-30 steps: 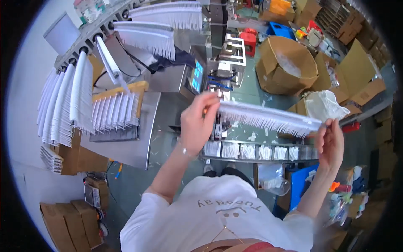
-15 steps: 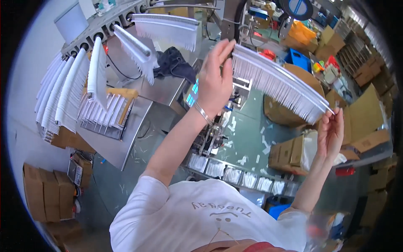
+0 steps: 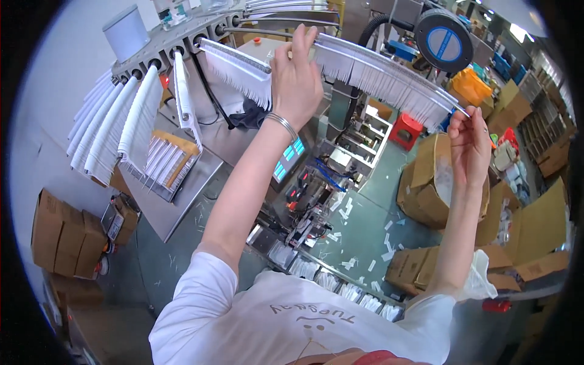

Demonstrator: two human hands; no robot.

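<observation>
A long thin metal rod strung with many white hanging strips is stretched between my hands, slanting down to the right. My left hand is closed around its far left end, fingers pointing up, beside the bare rods of the rack. At the other end, the fingertips of my right hand pinch the rod's tip. To the left, a metal rack carries several similar rods loaded with white strips. One loaded rod sticks out just left of my left hand, partly hidden by it.
A steel table at left bears a box of white strips. A machine with a lit screen stands below my hands. A round blue-black device hangs near the rod. Cardboard boxes stand at right; white scraps litter the floor.
My hands have shifted up and slightly left with the loaded rod, its left end now close to the bare rods. The view has swung, showing more of the rack and machine.
</observation>
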